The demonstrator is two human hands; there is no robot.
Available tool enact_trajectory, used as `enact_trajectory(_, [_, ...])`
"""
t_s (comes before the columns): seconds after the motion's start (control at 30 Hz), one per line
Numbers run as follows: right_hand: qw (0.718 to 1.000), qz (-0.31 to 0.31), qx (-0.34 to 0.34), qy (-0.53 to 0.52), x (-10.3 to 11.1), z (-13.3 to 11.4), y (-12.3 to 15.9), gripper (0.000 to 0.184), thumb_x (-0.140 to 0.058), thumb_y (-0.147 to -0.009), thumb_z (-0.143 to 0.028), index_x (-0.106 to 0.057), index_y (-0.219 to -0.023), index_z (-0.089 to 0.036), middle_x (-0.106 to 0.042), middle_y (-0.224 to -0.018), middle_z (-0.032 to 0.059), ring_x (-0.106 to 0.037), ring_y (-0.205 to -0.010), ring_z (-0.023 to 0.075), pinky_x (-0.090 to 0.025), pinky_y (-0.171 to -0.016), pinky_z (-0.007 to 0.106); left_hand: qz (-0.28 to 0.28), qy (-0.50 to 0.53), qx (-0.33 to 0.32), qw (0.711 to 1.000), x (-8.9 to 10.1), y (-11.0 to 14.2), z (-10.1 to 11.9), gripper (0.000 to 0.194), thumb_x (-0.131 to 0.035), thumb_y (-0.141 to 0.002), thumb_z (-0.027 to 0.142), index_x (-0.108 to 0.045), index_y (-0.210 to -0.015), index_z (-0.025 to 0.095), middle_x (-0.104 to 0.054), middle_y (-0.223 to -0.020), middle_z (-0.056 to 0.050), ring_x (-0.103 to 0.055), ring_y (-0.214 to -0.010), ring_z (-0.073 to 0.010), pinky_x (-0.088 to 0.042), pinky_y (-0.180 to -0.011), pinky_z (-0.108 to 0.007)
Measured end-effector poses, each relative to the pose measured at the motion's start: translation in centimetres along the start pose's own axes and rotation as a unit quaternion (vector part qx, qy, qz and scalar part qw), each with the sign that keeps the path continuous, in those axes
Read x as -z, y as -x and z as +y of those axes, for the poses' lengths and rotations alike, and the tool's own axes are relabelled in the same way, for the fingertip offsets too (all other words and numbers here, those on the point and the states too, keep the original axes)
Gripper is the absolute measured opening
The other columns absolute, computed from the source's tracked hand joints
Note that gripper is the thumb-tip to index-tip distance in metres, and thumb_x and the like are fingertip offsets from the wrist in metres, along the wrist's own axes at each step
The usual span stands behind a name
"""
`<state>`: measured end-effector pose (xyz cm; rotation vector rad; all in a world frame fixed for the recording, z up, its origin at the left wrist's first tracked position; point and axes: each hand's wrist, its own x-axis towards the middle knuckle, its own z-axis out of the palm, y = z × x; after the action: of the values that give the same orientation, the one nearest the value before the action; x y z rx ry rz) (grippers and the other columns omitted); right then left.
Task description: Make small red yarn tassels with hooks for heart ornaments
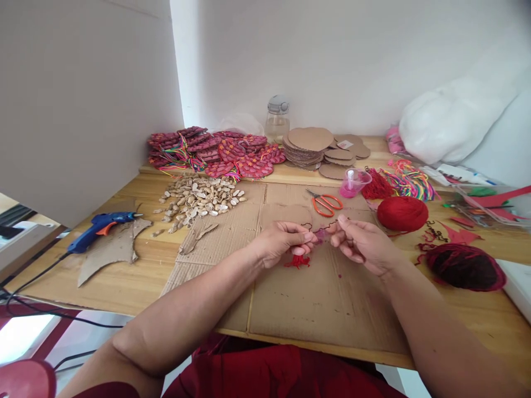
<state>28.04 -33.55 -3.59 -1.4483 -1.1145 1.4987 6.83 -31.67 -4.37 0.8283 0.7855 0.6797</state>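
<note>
Both hands meet over a sheet of cardboard [302, 309] on the wooden table. My left hand [290, 241] is closed in a pinch on a thin, dark, kinked yarn strand [327, 227], and red yarn fringe [298, 261] like a tassel hangs below its fingers. The other part of the strand runs to my right hand [360, 242], whose thumb and forefinger pinch it. Just beyond the hands lie scissors [326, 203] with orange handles, blades apart. A cardboard cutout [286, 214] lies behind my left hand.
Peanut shells [203, 199] are heaped left of centre, near a blue glue gun [102, 229]. Behind stand decorated red pieces [244, 157], stacked cardboard shapes [309, 146] and a bottle [277, 119]. At right are a pink cup [354, 183], red yarn [402, 214] and dark yarn [464, 266].
</note>
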Motion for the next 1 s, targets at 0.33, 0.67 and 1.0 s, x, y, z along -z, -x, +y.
enact_trajectory(0.33, [0.912, 0.137, 0.120, 0.369, 2.7, -3.8, -2.9, 0.032, -0.060, -0.085, -0.047, -0.070, -0.096, -0.019, -0.069, -0.084, 0.0064, -0.061, -0.068, 0.0162, -0.043, -0.054, 0.025, -0.061, 0.035, 0.040, 0.997, 0.5, 0.0, 0.2, 0.010, -0.070, -0.081, 0.014, -0.069, -0.076, 0.006, -0.072, -0.085, -0.010, -0.062, -0.055, -0.0043, -0.045, -0.050, -0.011])
enact_trajectory(0.67, [0.740, 0.154, 0.072, 0.651, 0.5, -3.7, -9.7, 0.026, -0.057, -0.081, -0.039, -0.070, -0.088, -0.019, -0.072, -0.085, 0.0122, -0.065, -0.078, 0.0268, -0.036, -0.059, 0.031, -0.204, 0.038, 0.019, 0.978, 0.7, 0.7, 0.3, 0.015, -0.071, -0.081, 0.020, -0.062, -0.081, 0.008, -0.064, -0.125, -0.019, -0.068, -0.060, -0.0047, -0.052, -0.052, -0.010])
enact_trajectory(1.0, [0.900, 0.144, 0.077, 0.405, 1.8, -4.9, -3.6, 0.019, -0.059, -0.078, -0.034, -0.065, -0.085, -0.018, -0.065, -0.074, 0.0043, -0.048, -0.054, 0.0122, -0.033, -0.050, 0.025, -0.215, 0.042, -0.005, 0.976, 0.8, 0.4, 0.3, 0.017, -0.070, -0.082, 0.021, -0.057, -0.081, 0.009, -0.058, -0.134, -0.017, -0.067, -0.058, -0.0029, -0.051, -0.049, -0.009])
